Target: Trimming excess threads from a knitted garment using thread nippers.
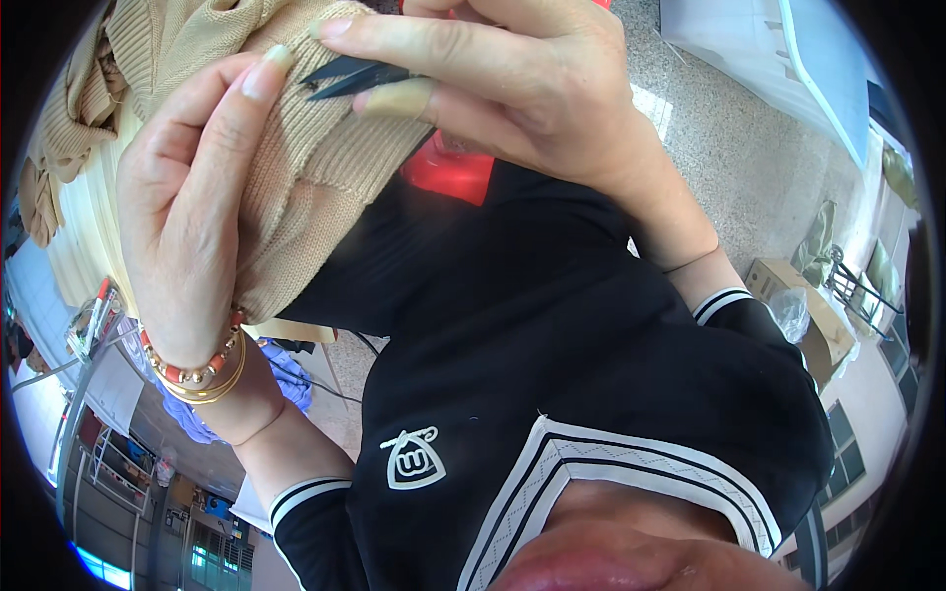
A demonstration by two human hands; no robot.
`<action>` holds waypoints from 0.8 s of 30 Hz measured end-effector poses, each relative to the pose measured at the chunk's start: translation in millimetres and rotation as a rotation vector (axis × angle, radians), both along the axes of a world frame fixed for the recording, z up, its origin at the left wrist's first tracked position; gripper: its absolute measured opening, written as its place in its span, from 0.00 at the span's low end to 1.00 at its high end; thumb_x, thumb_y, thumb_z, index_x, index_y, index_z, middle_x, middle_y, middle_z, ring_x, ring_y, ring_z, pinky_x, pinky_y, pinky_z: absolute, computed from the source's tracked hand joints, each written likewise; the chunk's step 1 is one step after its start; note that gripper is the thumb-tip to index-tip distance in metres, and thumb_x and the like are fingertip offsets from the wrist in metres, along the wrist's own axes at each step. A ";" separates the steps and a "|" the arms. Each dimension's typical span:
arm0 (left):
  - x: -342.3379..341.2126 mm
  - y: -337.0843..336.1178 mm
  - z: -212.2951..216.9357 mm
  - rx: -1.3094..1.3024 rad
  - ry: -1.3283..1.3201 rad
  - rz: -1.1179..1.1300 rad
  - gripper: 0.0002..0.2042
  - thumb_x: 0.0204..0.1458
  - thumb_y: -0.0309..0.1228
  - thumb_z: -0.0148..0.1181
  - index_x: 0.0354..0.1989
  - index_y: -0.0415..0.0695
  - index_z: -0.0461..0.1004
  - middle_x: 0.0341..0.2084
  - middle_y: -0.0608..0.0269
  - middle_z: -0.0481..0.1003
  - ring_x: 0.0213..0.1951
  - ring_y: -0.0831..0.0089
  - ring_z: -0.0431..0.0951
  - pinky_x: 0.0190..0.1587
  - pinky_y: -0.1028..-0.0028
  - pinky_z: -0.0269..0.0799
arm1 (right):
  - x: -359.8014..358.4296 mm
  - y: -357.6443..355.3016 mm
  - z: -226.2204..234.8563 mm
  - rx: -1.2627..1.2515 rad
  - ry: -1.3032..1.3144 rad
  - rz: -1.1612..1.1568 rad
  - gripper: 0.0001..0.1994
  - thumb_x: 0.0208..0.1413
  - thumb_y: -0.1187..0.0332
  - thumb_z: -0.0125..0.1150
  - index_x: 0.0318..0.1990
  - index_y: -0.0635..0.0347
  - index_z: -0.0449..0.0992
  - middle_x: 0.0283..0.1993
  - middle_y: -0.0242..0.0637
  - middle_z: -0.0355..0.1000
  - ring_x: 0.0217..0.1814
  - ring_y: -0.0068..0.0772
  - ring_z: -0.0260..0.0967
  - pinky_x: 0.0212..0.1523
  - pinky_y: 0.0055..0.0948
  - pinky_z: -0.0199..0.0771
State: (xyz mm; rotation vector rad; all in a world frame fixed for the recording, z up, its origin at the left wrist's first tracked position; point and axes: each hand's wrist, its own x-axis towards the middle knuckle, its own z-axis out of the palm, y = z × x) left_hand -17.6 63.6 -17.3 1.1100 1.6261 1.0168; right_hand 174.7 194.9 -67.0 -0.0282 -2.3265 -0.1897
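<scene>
A beige ribbed knit garment hangs in folds across the upper left. My left hand pinches its edge between thumb and forefinger, with bracelets at the wrist. Close by on the right, my right hand grips a pair of dark thread snips, whose pointed blades are slightly apart against the knit. A yellowish wrap covers one finger of that hand. The snips' handle is hidden inside my right hand. Whether a thread lies between the blades is too small to tell.
Something shiny and red sits below the right hand. A translucent plastic bin stands at upper right, on a speckled floor. An open cardboard box is farther right. Purple cloth lies beneath my left forearm.
</scene>
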 end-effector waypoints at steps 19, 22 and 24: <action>-21.3 -3.9 0.1 0.009 0.269 -0.054 0.17 0.63 0.31 0.45 0.52 0.33 0.72 0.46 0.57 0.76 0.48 0.74 0.74 0.56 0.78 0.63 | -4.9 -13.5 -1.4 -0.478 0.177 0.066 0.16 0.39 0.73 0.71 0.39 0.65 0.79 0.26 0.35 0.66 0.24 0.31 0.65 0.23 0.26 0.65; -22.1 -13.3 32.8 0.006 0.527 -0.129 0.18 0.63 0.33 0.43 0.54 0.33 0.70 0.46 0.53 0.75 0.50 0.71 0.74 0.56 0.74 0.65 | -0.3 -31.2 20.4 -0.829 0.022 0.044 0.20 0.39 0.73 0.72 0.44 0.66 0.78 0.29 0.36 0.66 0.27 0.29 0.63 0.26 0.24 0.64; -41.5 -30.8 22.9 0.073 0.459 -0.108 0.18 0.63 0.33 0.43 0.54 0.34 0.70 0.46 0.52 0.75 0.50 0.69 0.74 0.56 0.73 0.65 | -0.3 -28.3 6.4 -0.773 -0.001 0.105 0.24 0.39 0.73 0.73 0.49 0.66 0.76 0.32 0.36 0.67 0.30 0.28 0.63 0.29 0.22 0.63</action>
